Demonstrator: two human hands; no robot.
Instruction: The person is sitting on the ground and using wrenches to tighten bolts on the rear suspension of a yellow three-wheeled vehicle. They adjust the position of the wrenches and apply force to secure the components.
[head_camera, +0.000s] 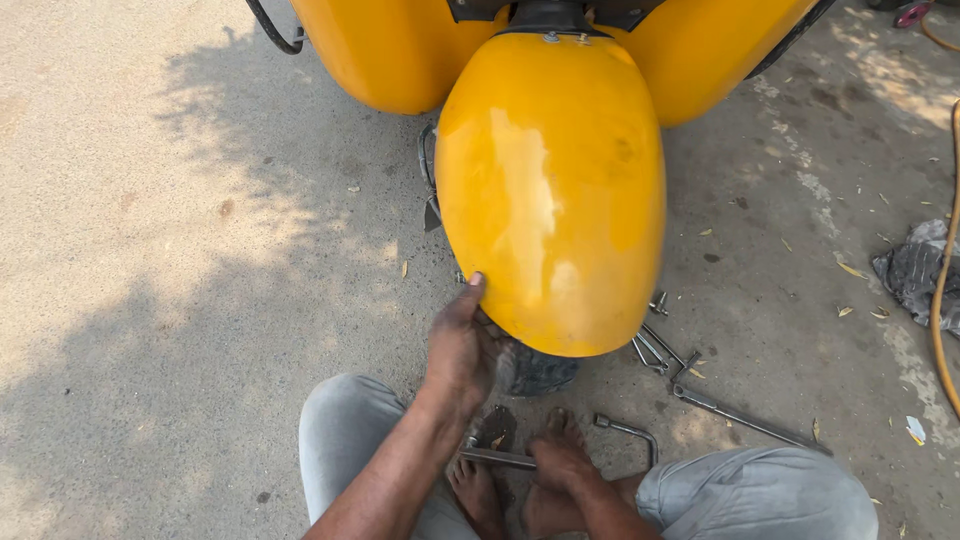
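Two bare hands at work, seen from the head camera looking down. Left hand (462, 345) is raised to the lower left edge of the yellow front mudguard (550, 190), thumb tip pressed on the rim, palm and fingers reaching in behind it toward the tyre (540, 372); fingers look loosely curled, but how far open they are and whether they grip anything behind the guard, cannot tell. Right hand (562, 455) is low, near the ground just in front of the person's bare feet (478, 492), fingers spread and resting over a metal bar tool (497, 458) that lies flat across the ground; looks like a loose hold on it, not a tight fist.

Mudguard is centre frame, glossy, curving down over the dark tyre, only a small patch of tread visible below it. Yellow vehicle body panels (380, 50) sit behind it on both sides.

Ground is concrete (150, 250), half in shade. L-shaped wrench (630, 432) lies just right of the right hand. Long spanner (745, 415) and a few smaller wrenches (655, 350) lie right of the tyre. Grey rag (915, 270) and an orange hose (942, 290) sit at the far right edge. Person's knees in grey trousers (750, 495) frame the bottom.
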